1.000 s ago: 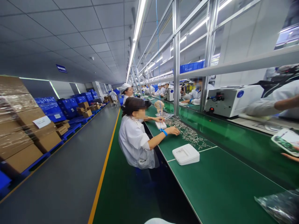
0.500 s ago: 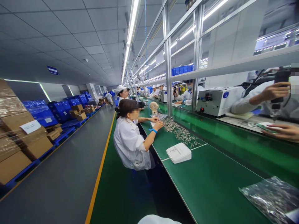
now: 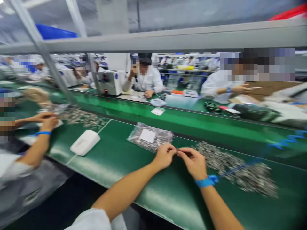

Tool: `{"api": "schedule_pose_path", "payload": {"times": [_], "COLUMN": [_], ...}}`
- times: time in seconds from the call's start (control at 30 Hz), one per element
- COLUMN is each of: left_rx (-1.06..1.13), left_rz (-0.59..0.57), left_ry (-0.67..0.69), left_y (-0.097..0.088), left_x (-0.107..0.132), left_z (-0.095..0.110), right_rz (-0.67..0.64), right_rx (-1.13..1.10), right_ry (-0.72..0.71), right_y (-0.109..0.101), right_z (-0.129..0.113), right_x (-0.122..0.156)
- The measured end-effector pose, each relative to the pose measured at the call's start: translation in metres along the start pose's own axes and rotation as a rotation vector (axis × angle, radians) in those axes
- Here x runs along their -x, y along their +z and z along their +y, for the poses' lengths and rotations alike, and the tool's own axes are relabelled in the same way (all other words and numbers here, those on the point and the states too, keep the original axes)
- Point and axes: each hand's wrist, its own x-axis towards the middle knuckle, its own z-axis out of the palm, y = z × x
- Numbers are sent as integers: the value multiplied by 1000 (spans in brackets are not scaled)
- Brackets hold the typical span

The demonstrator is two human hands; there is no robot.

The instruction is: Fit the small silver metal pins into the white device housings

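My left hand [image 3: 165,155] and my right hand [image 3: 193,163] meet fingertip to fingertip over the green bench mat [image 3: 134,172]. Both are pinched on a small dark metal part [image 3: 178,152] held between them; motion blur hides its shape. A blue wrist strap [image 3: 206,181] circles my right wrist. Just right of my hands lies a wide heap of small silvery parts [image 3: 237,169]. A clear plastic bag of the same parts [image 3: 150,139], with a white label, lies just beyond my left hand.
A white plastic housing [image 3: 85,142] rests on the mat to the left, near a co-worker's forearm [image 3: 38,143] with a blue strap and another pile of parts [image 3: 81,117]. Beyond a green conveyor [image 3: 192,123], people in white coats sit facing me beside a white machine [image 3: 110,82].
The view has swung from looking down the line on the left to my own bench. My hands, out of sight before, are now in view, pinched together on a small part.
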Motion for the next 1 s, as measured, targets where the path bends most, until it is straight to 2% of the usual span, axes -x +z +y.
{"api": "schedule_pose_path", "payload": {"times": [0.03, 0.1, 0.27, 0.4, 0.53, 0.7, 0.83, 1.0], "left_rx": [61, 148, 244, 275, 154, -100, -144, -152], "left_rz": [-45, -92, -119, -117, -71, 52, 82, 62], "left_ry": [-1, -10, -25, -24, 58, 307, 386, 417], "left_y": [12, 16, -2, 2, 4, 2, 2, 2], "left_x": [-3, -7, -9, -7, -4, 0, 0, 1], "left_z": [-4, -10, -11, -6, -4, 0, 1, 0], "right_rz": [14, 36, 71, 82, 70, 40, 17, 20], "right_rx": [10, -23, -14, 33, -63, -265, -314, -281], "right_ry": [27, 57, -6, -10, 104, 256, 290, 258], "right_y": [-16, -26, -10, -11, -12, -12, -13, -14], "right_z": [3, 5, 4, 0, -3, -3, -3, -4], "right_x": [5, 8, 5, 8, 7, 4, 4, 5]}}
